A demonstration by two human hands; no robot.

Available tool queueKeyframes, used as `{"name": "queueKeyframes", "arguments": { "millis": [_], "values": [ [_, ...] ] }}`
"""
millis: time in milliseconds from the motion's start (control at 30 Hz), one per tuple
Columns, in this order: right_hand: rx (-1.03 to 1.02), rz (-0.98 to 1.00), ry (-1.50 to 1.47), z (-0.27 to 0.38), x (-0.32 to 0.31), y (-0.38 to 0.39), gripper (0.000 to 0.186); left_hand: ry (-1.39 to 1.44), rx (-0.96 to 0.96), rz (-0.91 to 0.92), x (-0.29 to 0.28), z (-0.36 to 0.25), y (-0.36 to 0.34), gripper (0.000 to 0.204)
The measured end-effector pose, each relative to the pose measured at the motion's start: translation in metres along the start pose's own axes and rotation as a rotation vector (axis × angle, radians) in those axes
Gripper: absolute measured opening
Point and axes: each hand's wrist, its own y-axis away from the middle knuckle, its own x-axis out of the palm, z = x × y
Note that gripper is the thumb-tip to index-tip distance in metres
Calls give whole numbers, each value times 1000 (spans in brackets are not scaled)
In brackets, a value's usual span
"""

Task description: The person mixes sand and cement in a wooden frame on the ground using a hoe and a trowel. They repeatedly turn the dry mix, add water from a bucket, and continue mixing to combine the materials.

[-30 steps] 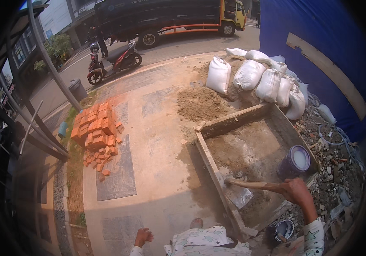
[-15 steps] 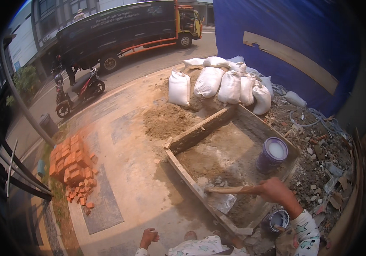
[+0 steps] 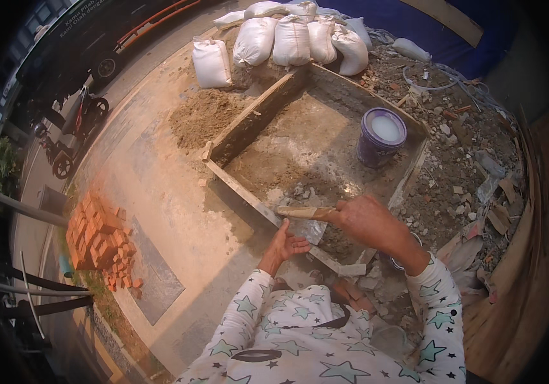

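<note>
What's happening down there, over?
Right hand gripping wooden handle. Left hand open, empty, near handle's far end. Purple bucket standing inside wooden frame, apart from both hands.

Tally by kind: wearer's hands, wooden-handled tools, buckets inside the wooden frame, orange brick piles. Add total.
Hands, left hand and right hand: 2
Wooden-handled tool: 1
Purple bucket inside the wooden frame: 1
Orange brick pile: 1
Total: 5

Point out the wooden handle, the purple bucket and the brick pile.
Wooden handle (image 3: 307, 213): head view, bare shaft.
Purple bucket (image 3: 371, 150): head view, outer side wall.
Brick pile (image 3: 97, 233): head view, the stack's middle.
</note>
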Motion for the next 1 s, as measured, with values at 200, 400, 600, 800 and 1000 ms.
{"name": "queueKeyframes", "arguments": {
  "millis": [200,400,600,800,1000],
  "values": [
    [8,-28,-58,17,2,26,16,217,33,206,17,17,-49,97],
    [125,30,-101,48,7,63,39,464,0,-112,24,12,-79,54],
    [510,222,-158,96,6,75,59,317,-106,-175,9,30,-98,24],
    [1067,407,-679,146,29,110,82,116,-236,-186,49,55,-80,14],
    [1296,196,-1145,167,111,121,74,-228,-35,-163,83,34,-84,13]
  ]
}}
